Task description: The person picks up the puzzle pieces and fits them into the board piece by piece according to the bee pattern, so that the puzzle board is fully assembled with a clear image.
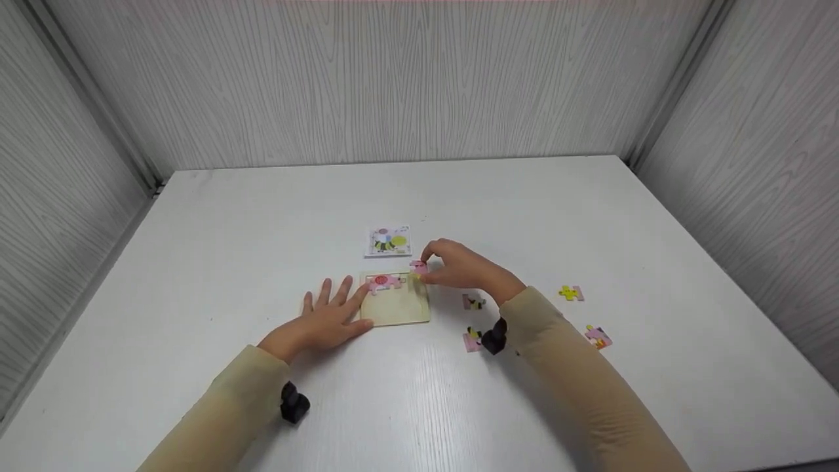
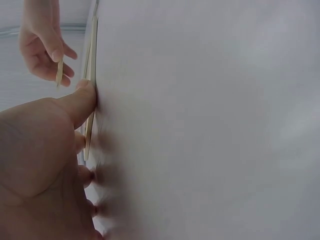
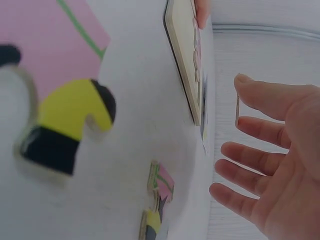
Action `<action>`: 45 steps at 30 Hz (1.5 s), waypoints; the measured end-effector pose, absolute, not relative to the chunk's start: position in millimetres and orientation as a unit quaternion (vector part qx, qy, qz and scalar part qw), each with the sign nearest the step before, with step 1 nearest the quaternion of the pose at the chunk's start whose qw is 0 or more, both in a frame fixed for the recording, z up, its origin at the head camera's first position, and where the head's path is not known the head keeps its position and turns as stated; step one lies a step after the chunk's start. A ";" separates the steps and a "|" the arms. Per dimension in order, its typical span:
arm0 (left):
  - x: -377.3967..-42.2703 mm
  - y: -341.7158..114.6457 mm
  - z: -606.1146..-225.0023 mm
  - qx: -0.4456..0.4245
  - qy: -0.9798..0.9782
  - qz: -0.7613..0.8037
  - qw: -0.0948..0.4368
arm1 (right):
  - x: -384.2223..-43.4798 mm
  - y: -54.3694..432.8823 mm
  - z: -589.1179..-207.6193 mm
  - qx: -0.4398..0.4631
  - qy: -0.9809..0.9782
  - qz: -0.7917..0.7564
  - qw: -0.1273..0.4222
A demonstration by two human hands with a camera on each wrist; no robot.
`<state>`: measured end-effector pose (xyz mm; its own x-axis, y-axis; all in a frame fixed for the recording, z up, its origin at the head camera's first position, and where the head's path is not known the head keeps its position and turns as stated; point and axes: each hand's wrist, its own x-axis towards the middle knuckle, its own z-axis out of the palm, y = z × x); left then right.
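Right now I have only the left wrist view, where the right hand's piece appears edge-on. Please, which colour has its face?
Observer: The head view shows pink on the held piece in the right hand.
Operator: Thank you. Does anything lie on the board?
Observer: Yes, a pink section with a red round spot, near its far edge.
Operator: And other pieces?
Observer: Several loose pieces lie on the table, right of the board.

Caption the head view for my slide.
Left hand touches the wooden tray while the right hand pinches a pink puzzle piece.
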<state>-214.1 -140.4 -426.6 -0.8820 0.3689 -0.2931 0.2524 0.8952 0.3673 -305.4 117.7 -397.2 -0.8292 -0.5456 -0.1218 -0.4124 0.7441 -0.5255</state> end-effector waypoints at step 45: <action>-220.4 -140.2 -425.7 0.157 0.954 0.184 0.177 | -310.3 90.3 -407.8 -0.295 0.938 -0.128 0.130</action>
<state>-220.4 -140.2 -425.7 -0.8881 0.3641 -0.2807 0.2335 0.8832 0.4069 -310.3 90.3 -407.8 -0.7919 -0.5868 -0.1687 -0.5200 0.7930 -0.3174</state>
